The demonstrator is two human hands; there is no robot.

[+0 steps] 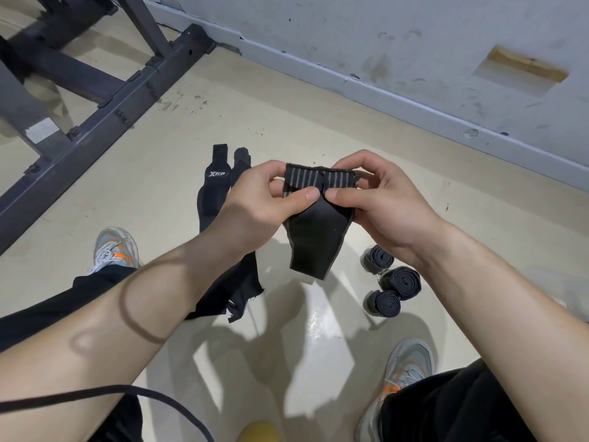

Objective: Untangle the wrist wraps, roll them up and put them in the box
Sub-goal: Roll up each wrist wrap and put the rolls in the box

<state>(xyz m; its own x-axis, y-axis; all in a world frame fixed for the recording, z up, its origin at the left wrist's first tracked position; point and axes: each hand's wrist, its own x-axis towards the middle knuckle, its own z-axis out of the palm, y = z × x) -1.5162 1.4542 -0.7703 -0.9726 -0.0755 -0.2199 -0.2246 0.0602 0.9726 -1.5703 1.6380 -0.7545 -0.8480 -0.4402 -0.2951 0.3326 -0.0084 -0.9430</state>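
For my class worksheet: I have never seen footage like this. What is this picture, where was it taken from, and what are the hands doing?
No machine here: a person wears a camera on the head, so the single picture looks down at their own arms. The left hand and right hand each pinch the striped upper part of a black wrist wrap, whose plain end hangs down. On the floor, three rolled wraps lie ahead of the right shoe; loose wraps lie stretched out, partly behind the left arm. A dark metal frame stands at upper left. No box is in view.
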